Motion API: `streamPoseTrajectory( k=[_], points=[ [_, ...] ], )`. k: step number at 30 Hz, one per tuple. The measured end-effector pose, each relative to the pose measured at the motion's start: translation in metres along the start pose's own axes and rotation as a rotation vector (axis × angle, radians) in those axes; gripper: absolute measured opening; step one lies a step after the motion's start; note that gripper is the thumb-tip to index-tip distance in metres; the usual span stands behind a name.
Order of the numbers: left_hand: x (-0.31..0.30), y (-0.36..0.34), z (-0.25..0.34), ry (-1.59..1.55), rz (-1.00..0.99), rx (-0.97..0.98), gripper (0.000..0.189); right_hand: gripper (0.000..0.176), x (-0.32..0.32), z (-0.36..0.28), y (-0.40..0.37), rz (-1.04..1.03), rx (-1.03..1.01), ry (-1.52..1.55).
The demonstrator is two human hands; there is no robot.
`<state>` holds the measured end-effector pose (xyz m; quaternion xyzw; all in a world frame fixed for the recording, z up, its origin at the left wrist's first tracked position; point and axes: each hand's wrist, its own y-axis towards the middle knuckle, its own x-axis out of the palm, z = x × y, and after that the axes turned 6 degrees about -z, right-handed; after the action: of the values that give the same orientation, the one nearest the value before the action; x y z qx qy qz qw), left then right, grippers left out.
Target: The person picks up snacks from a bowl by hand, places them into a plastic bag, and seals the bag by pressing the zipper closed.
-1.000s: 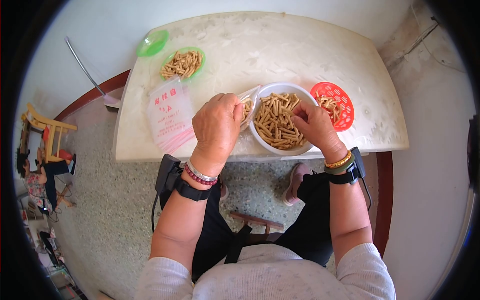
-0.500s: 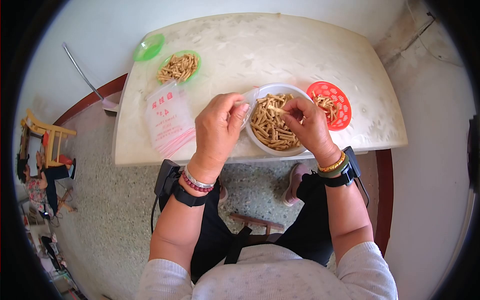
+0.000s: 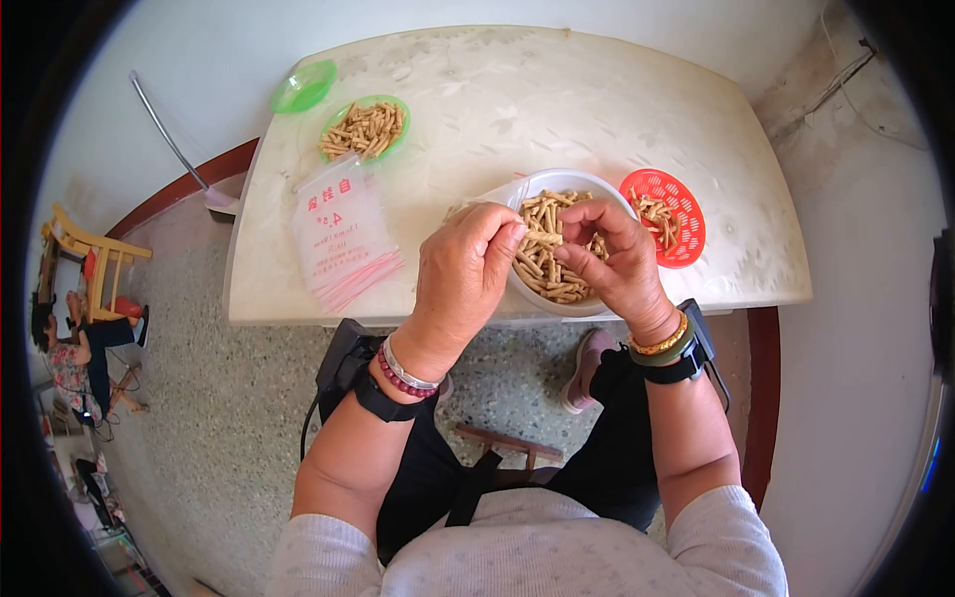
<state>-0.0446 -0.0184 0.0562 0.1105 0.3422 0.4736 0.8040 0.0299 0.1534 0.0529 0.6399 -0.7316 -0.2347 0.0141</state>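
Observation:
My left hand (image 3: 468,264) is closed in a pinch on a clear plastic bag (image 3: 509,191), most of it hidden behind the fingers. My right hand (image 3: 619,261) holds a short tan stick (image 3: 543,239) by one end between thumb and forefinger. The stick's other end touches or nearly touches my left fingertips. Beneath both hands stands a white bowl (image 3: 533,179) full of similar tan sticks (image 3: 557,284).
A red perforated basket (image 3: 686,234) with some sticks sits at right. Flat printed bags (image 3: 343,234) lie at left, below a green plate (image 3: 402,127) heaped with sticks. Behind is another green dish (image 3: 304,88). A person (image 3: 75,368) sits far left.
My left hand has moved right, toward the right hand, with the bag. The stick now lies between the two hands' fingertips. The right hand has shifted only slightly.

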Motion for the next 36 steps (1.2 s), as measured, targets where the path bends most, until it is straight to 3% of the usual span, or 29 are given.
streamPoseTrajectory(
  k=[5, 8, 10, 12, 15, 18, 23, 28, 32, 34, 36],
  points=[
    [0.0, -0.002, -0.001, -0.025, -0.019, -0.004, 0.012, 0.018, 0.003, 0.006, -0.003, -0.023, 0.001, 0.133],
    [-0.011, 0.0, 0.004, 0.026, -0.045, -0.155, 0.016, 0.011, 0.006, 0.004, -0.002, 0.058, 0.07, 0.213],
    [-0.019, -0.001, -0.01, 0.066, -0.031, -0.175, 0.021, 0.007, 0.005, 0.007, 0.004, 0.233, 0.068, 0.183],
    [-0.024, -0.004, -0.019, 0.254, -0.061, -0.184, 0.024, 0.007, 0.004, 0.011, 0.009, 0.279, 0.06, 0.134],
    [-0.017, -0.009, -0.032, 0.252, -0.098, -0.181, 0.026, 0.009, 0.008, 0.006, 0.014, 0.29, -0.035, -0.236],
    [-0.016, -0.009, -0.038, 0.271, -0.121, -0.162, 0.019, 0.009, 0.016, -0.004, 0.017, 0.124, -0.055, -0.396],
    [-0.021, -0.002, -0.047, 0.019, -0.058, -0.404, 0.008, 0.011, 0.035, 0.001, 0.027, 0.114, -0.126, -0.539],
    [-0.022, -0.002, -0.045, 0.045, -0.049, -0.379, 0.006, 0.01, 0.05, 0.009, 0.042, 0.04, -0.124, -0.58],
    [-0.024, -0.003, -0.043, 0.067, -0.057, -0.351, 0.007, 0.01, 0.023, 0.025, 0.044, 0.289, 0.086, -0.418],
    [-0.021, -0.004, -0.039, 0.079, -0.08, -0.346, 0.007, 0.01, -0.002, 0.027, 0.038, 0.195, 0.232, -0.539],
    [-0.018, -0.004, -0.037, 0.093, -0.104, -0.334, 0.007, 0.01, -0.011, 0.046, 0.025, 0.096, 0.163, -0.589]
  ],
)
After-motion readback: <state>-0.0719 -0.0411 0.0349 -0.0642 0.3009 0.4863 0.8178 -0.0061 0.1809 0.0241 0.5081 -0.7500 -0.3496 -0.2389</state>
